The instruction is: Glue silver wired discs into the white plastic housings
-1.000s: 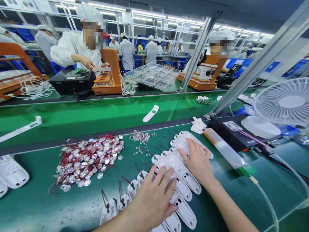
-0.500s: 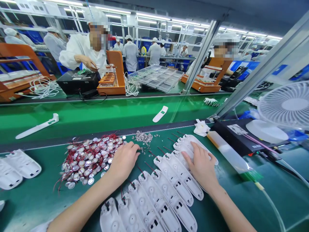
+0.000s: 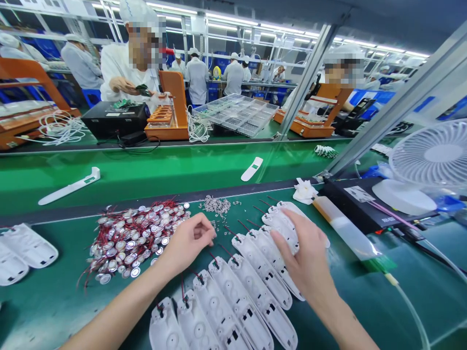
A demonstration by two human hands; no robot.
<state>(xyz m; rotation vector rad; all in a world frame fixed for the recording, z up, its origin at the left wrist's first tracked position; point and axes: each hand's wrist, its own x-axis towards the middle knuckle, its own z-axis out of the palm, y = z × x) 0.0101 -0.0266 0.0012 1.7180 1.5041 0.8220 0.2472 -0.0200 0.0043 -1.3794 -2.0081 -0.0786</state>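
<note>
My right hand (image 3: 305, 255) grips a white plastic shell (image 3: 281, 225) and lifts it off the far end of a row of white shells (image 3: 237, 296) with red wires. My left hand (image 3: 188, 242) is pinched shut beside a scatter of small metal springs (image 3: 216, 206), and what it holds is too small to make out. Just left of that hand lies a heap of silver discs with red wires (image 3: 136, 236).
A green conveyor belt (image 3: 164, 170) carries white parts (image 3: 251, 169). A white fan (image 3: 430, 160) and a black box (image 3: 359, 201) stand at right, with a glue tube (image 3: 343, 228) nearby. More shells (image 3: 22, 250) lie at left. Workers in white sit across the belt.
My left hand left the shell row, went to the springs and pinched shut. My right hand went from resting flat on the far shells to lifting one.
</note>
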